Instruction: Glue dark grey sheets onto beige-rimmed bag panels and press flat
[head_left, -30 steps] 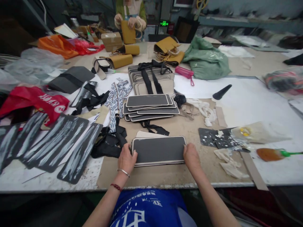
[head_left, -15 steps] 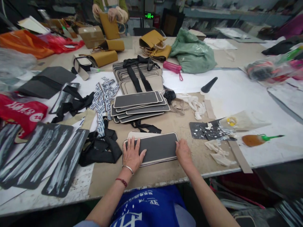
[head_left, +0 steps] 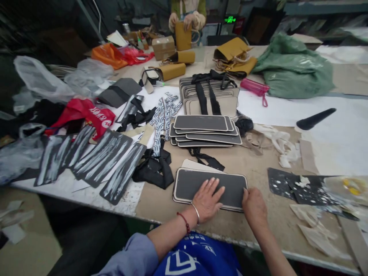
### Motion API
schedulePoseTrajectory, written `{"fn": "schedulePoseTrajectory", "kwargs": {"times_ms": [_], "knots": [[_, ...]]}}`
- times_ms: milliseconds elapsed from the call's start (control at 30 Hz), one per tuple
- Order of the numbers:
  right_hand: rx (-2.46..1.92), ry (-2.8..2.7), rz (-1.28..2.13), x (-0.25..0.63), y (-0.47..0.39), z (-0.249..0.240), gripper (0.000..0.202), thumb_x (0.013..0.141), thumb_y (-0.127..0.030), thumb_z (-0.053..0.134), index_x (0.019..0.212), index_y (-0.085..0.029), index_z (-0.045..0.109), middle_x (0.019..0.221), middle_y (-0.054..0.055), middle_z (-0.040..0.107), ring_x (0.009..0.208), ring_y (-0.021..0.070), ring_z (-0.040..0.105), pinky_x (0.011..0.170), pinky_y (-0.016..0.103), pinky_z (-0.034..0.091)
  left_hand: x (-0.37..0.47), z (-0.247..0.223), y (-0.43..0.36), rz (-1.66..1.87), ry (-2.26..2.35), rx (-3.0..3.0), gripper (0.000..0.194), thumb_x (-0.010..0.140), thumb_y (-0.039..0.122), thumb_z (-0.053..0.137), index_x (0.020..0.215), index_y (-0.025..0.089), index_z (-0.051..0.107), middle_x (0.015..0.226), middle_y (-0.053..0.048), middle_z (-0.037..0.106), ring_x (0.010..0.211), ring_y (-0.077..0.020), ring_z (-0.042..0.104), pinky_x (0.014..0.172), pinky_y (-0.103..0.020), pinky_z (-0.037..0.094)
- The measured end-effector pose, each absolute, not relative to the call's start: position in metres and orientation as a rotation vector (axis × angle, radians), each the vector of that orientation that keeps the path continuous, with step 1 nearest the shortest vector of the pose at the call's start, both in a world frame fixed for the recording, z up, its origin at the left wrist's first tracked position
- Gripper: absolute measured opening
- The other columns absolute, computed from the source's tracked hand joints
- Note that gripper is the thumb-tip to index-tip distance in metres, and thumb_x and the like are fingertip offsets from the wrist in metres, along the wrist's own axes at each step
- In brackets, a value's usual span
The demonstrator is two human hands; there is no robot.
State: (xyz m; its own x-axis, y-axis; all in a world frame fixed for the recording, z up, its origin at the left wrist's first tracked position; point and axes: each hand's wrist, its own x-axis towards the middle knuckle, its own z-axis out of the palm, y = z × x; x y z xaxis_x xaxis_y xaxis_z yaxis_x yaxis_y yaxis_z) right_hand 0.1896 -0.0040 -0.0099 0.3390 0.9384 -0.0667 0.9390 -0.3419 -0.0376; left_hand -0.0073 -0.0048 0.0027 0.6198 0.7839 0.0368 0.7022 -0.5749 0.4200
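In front of me lies a dark grey panel (head_left: 186,184) with rounded corners and a pale rim, on top of others like it. A pale sheet (head_left: 195,165) sticks out behind it. My left hand (head_left: 208,197) rests flat on the panel near its middle, fingers spread. With curled fingers my right hand (head_left: 254,207) grips the panel's right edge; the fingertips are partly hidden. Just beyond is a loose pile of similar panels (head_left: 205,122). Behind that stands a larger stack of beige-faced panels (head_left: 188,105) with black straps (head_left: 201,97) lying over it.
Streaked dark panels (head_left: 105,157) and black strips (head_left: 155,168) lie on the left. Glue-spotted boards (head_left: 283,184) and a black tapered tool (head_left: 316,119) are on the right. Farther back are mustard bag parts (head_left: 230,50), a green plastic bag (head_left: 296,69) and a co-worker (head_left: 188,15).
My left hand has slid from the panel's left end to its middle. My right hand stays at the right edge. The camera view has swung left.
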Motion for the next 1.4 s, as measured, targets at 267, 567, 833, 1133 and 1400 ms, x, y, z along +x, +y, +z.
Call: {"fn": "schedulePoseTrajectory", "kwargs": {"times_ms": [267, 567, 833, 1133, 1400], "knots": [[2.501, 1.861, 0.021, 0.188, -0.008, -0.014, 0.021, 0.089, -0.027, 0.035, 0.083, -0.012, 0.049, 0.078, 0.01, 0.054, 0.068, 0.018, 0.052, 0.053, 0.025, 0.034, 0.039, 0.002, -0.014, 0.367, 0.996, 2.45, 0.07, 0.084, 0.055, 0.025, 0.136, 0.008, 0.02, 0.144, -0.014, 0.023, 0.134, -0.0213, 0.012, 0.111, -0.033, 0.012], [2.449, 1.905, 0.193, 0.181, -0.008, -0.015, 0.028, 0.09, -0.027, 0.029, 0.081, -0.011, 0.05, 0.077, 0.01, 0.052, 0.058, 0.0154, 0.048, 0.047, 0.025, 0.031, 0.026, -0.019, -0.019, 0.344, 1.369, 2.428, 0.073, 0.085, 0.053, 0.026, 0.136, 0.004, 0.013, 0.145, -0.016, 0.016, 0.135, -0.0236, 0.005, 0.111, -0.037, 0.015], [2.463, 1.92, 0.247, 0.18, -0.009, -0.017, 0.028, 0.09, -0.028, 0.029, 0.08, -0.012, 0.049, 0.077, 0.01, 0.05, 0.053, 0.0132, 0.043, 0.044, 0.025, 0.029, -0.019, -0.027, -0.015, 0.329, 1.789, 2.264, 0.075, 0.081, 0.054, 0.035, 0.136, 0.006, 0.016, 0.144, -0.02, 0.016, 0.134, -0.0289, 0.007, 0.107, -0.046, 0.022], [2.567, 2.143, 0.212, 0.187, -0.011, -0.026, 0.032, 0.089, -0.028, 0.023, 0.078, -0.014, 0.05, 0.072, 0.01, 0.048, 0.063, 0.0193, 0.046, 0.053, 0.031, 0.037, -0.046, -0.018, -0.017, 0.254, 1.957, 2.259, 0.063, 0.081, 0.04, 0.042, 0.133, 0.007, 0.028, 0.142, -0.02, 0.025, 0.132, -0.0286, 0.018, 0.106, -0.046, 0.025], [2.426, 2.456, 0.167, 0.146, -0.004, -0.004, 0.037, 0.086, -0.028, 0.039, 0.115, -0.009, 0.049, 0.115, 0.02, 0.051, 0.108, 0.0281, 0.044, 0.087, 0.043, 0.039, -0.052, 0.01, 0.005, 0.284, 1.86, 2.377, 0.056, 0.077, 0.049, 0.045, 0.116, 0.01, 0.052, 0.14, -0.019, 0.03, 0.131, -0.0335, 0.021, 0.107, -0.052, 0.014]]}}
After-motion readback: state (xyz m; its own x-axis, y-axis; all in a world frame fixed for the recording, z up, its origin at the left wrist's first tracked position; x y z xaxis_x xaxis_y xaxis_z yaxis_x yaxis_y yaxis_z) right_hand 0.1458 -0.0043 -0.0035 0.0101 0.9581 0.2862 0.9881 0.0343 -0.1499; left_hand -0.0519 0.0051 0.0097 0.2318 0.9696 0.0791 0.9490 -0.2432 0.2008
